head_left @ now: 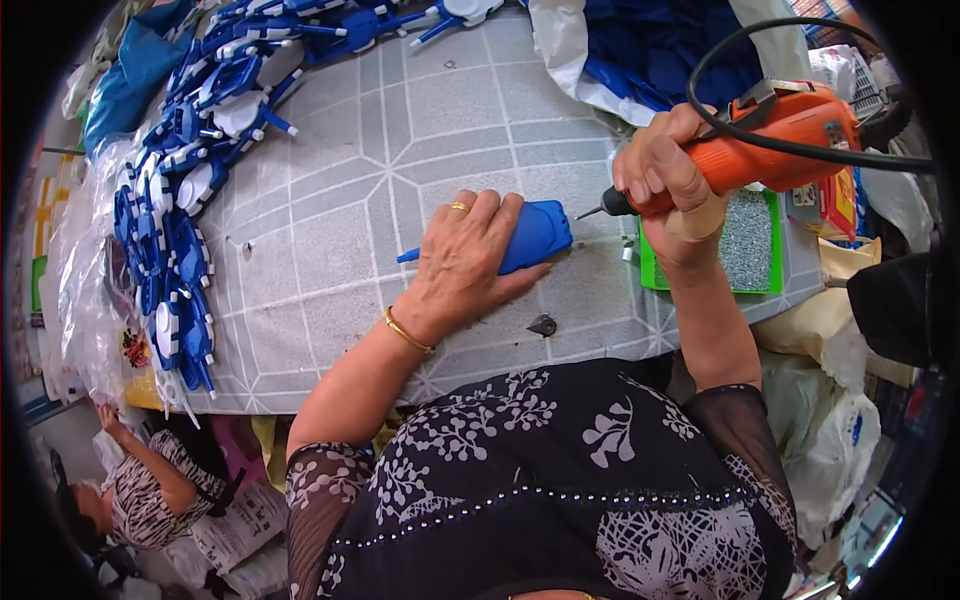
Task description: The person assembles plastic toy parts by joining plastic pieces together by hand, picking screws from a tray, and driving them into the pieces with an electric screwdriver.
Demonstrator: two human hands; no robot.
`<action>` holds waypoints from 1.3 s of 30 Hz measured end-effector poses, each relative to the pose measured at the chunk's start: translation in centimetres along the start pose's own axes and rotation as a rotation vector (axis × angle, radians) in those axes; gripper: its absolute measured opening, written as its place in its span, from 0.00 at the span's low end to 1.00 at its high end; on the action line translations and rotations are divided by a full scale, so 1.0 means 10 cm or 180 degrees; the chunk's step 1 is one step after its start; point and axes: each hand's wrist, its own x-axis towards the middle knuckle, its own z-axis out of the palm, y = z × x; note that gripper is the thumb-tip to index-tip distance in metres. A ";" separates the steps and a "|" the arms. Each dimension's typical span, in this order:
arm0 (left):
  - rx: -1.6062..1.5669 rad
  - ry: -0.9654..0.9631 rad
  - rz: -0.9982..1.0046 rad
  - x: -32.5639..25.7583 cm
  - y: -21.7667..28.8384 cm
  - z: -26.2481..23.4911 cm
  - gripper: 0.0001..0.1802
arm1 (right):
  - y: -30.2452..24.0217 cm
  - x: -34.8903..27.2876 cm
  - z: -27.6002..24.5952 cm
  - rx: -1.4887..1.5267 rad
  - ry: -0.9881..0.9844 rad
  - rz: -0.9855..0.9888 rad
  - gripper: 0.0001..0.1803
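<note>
Blue tapered plastic casing, left hand clasping it: we judge light, stiff, best side-held; right hand grips orange corded screwdriver.

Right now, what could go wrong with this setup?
The bit, pointed at the blue plastic piece, could slip toward the left hand holding it. The black cord, looped near the right hand, might snag the orange power tool. The green tray near the right forearm could be bumped, spilling its small grey pieces.

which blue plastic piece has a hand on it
The blue casing under the left hand, near the orange electric screwdriver; the blue-and-white pieces heaped at left are untouched.
</note>
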 end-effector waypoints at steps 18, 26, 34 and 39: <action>-0.0008 -0.0023 -0.0004 0.00 -0.01 -0.01 0.39 | 0.18 -0.06 0.04 -0.0156 -0.0149 0.0045 0.13; -0.0034 0.0048 0.0099 0.03 -0.04 0.03 0.37 | 0.26 -0.07 0.04 -0.0272 -0.0238 0.0063 0.14; -0.0138 0.0046 0.0116 0.03 0.04 -0.04 0.40 | 0.32 -0.07 0.08 -0.0649 -0.0301 0.0089 0.16; -0.0031 0.0122 0.0074 -0.10 -0.06 -0.05 0.41 | 0.44 -0.10 0.04 0.0015 -0.0049 0.0187 0.16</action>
